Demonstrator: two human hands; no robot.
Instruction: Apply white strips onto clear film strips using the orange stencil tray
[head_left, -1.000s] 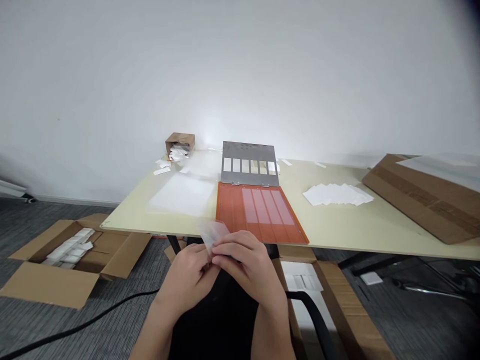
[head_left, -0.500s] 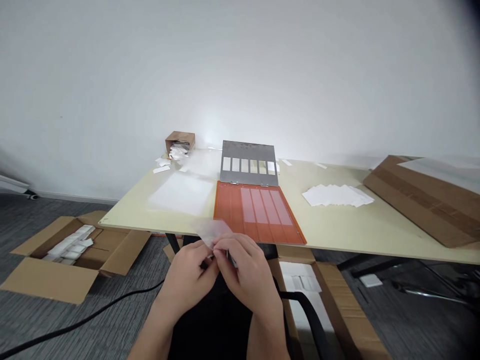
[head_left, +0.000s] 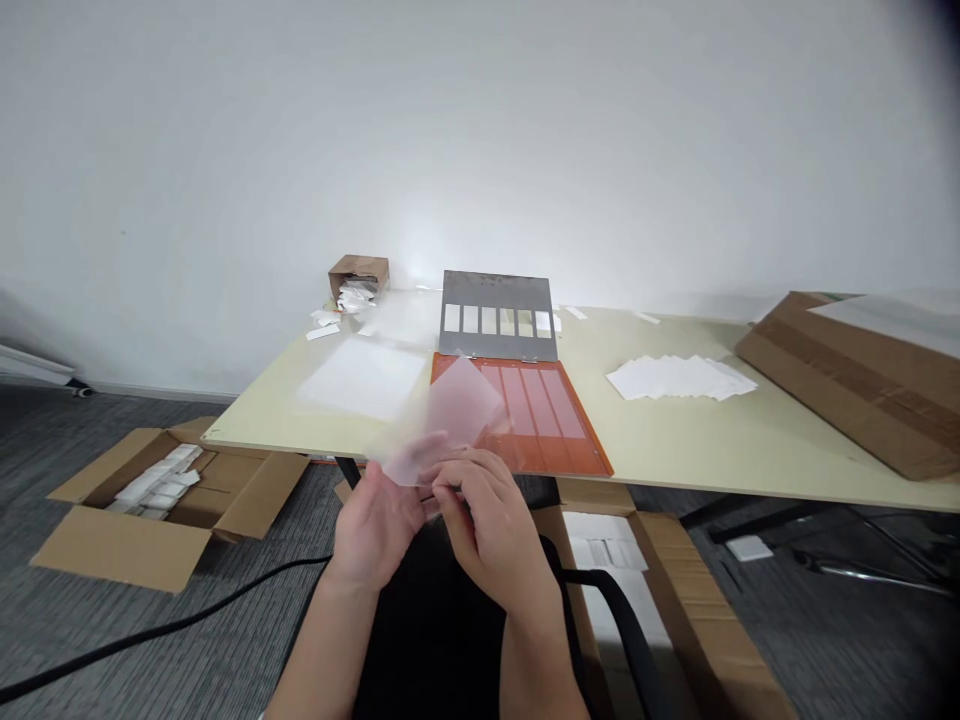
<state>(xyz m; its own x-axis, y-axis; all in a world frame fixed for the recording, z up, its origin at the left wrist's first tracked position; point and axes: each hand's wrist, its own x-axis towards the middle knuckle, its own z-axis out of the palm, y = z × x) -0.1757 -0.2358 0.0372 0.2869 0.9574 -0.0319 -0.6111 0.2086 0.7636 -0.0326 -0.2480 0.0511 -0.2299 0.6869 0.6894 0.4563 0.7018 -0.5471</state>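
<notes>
A thin translucent plastic sheet [head_left: 457,405] is held tilted in front of the table, its upper part overlapping the orange board. My right hand [head_left: 491,530] is closed, pinching the sheet's lower edge between thumb and fingers. Palm turned up, my left hand [head_left: 375,525] has its fingers spread and partly seen through the sheet. Beyond them lies the orange board [head_left: 581,460] with pale translucent strips [head_left: 544,405] on its right side. Hinged to its far edge, a grey metal plate [head_left: 499,286] with a row of rectangular cutouts stands raised.
A pile of translucent sheets [head_left: 364,378] lies left of the board; fanned white cards [head_left: 679,378] lie right. A small box [head_left: 360,268] and a large carton [head_left: 847,385] are on the table. Open cartons stand at floor left [head_left: 124,548] and below right [head_left: 705,610], beside a chair armrest [head_left: 622,625].
My left hand has gone from pinching to open, palm up. The sheet now extends further up over the board, while my right hand keeps its pinch. The view has shifted slightly.
</notes>
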